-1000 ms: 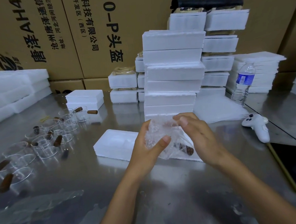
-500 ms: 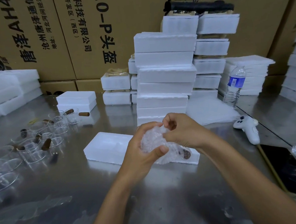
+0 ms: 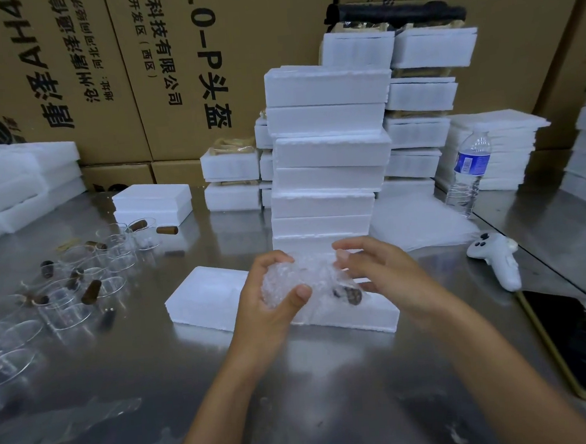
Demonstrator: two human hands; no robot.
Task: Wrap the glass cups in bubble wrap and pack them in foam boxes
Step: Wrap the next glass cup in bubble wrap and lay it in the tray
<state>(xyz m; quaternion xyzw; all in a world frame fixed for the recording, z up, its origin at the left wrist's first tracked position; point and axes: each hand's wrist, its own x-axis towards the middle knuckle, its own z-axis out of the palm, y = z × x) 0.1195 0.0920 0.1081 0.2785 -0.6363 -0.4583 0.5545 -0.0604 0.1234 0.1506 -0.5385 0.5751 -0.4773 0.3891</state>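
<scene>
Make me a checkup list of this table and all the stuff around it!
Surface: steel table, shiny.
Job's things: wrapped cup held over an open foam box; bare cups at left; stack of foam boxes behind.
Clutter: bottle, controller and phone at right.
Hands: left hand grips the wrapped cup; right hand pinches its wrap.
Cables: nothing seen.
Surroundings: cartons behind the table.
</scene>
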